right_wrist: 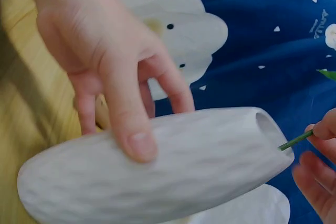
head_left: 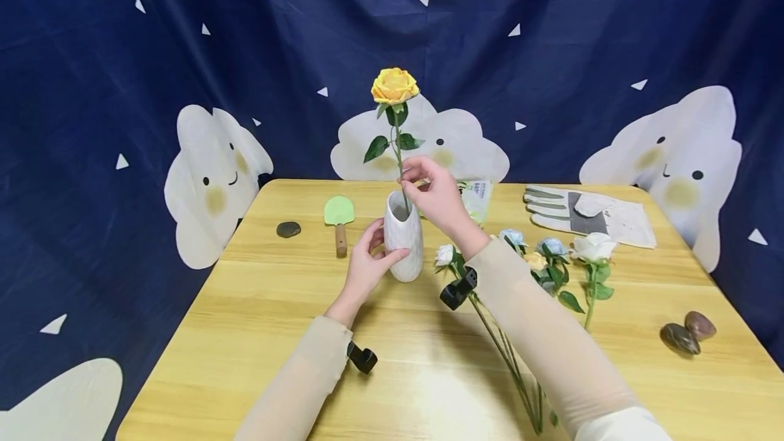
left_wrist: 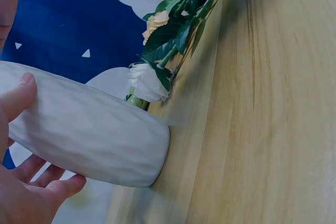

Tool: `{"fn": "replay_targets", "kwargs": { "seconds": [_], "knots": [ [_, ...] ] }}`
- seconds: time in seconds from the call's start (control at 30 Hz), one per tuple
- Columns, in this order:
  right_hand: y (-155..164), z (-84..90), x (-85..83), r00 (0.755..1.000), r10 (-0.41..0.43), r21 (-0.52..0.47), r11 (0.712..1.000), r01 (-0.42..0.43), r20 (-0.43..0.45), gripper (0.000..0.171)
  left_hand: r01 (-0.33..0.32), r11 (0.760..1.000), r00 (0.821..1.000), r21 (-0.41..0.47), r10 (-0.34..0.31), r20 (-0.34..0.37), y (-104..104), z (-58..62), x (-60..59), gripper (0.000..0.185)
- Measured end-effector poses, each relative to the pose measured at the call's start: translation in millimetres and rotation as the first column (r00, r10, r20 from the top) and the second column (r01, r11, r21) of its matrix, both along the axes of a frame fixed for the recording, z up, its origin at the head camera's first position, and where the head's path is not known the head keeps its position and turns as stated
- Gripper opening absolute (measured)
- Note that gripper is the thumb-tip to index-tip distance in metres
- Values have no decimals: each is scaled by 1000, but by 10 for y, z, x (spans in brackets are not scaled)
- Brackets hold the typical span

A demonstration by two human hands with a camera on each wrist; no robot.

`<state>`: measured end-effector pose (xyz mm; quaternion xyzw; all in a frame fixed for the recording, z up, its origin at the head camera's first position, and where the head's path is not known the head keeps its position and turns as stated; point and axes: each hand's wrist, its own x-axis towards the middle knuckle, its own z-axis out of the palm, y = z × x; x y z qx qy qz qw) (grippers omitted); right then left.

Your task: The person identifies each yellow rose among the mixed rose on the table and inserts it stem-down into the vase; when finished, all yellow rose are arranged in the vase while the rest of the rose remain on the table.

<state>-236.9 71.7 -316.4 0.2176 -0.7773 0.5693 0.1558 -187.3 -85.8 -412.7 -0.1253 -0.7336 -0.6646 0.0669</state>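
A white textured vase [head_left: 404,250] stands upright on the table, with my left hand [head_left: 367,265] gripping its side, thumb across the front and fingers round the back. Above the mouth, my right hand [head_left: 436,197] pinches the green stem of a yellow rose [head_left: 395,87] between thumb and fingers. The bloom points up, high over the vase. In the right wrist view the cut end of the stem [right_wrist: 296,140] is right at the vase's rim. Part of the left hand is cut off in the left wrist view.
Beside the vase lie several flowers, among them a white rose [head_left: 594,248] and blue roses [head_left: 553,246]. A work glove [head_left: 625,220] and a printed packet [head_left: 478,197] lie behind. Left is a green trowel [head_left: 339,212] and a dark stone [head_left: 288,229]; two stones [head_left: 680,339] sit far right.
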Motion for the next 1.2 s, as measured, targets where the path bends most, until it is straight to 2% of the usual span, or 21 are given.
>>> {"fn": "replay_targets", "kwargs": {
  "seconds": [0.13,0.27,0.37,0.53,0.8,0.93,1.2],
  "knots": [
    [25,-76,-20,1000,-19,36,999,20,-22,19,6,1000,1000,-10,-6,4,-8,-21,-13,66],
    [51,-163,-51,1000,-25,42,999,26,-12,18,6,1000,1000,2,-6,10,-18,-152,-91,68],
    [72,-215,-55,999,-36,47,998,36,6,16,3,1000,1000,12,-3,7,-18,-259,-150,69],
    [162,-256,3,995,-83,71,994,79,63,16,-20,1000,1000,14,20,-12,-7,-296,-164,68],
    [626,-403,178,976,-161,150,979,139,145,14,-32,999,998,-6,32,-50,-20,-287,-165,66],
    [882,-489,284,967,-179,175,974,147,183,17,-45,999,998,-19,45,-43,-33,-269,-161,67],
    [1337,-614,580,951,-242,209,957,202,191,19,-24,999,998,-35,23,-50,-1,-40,-10,66]
  ]
}}
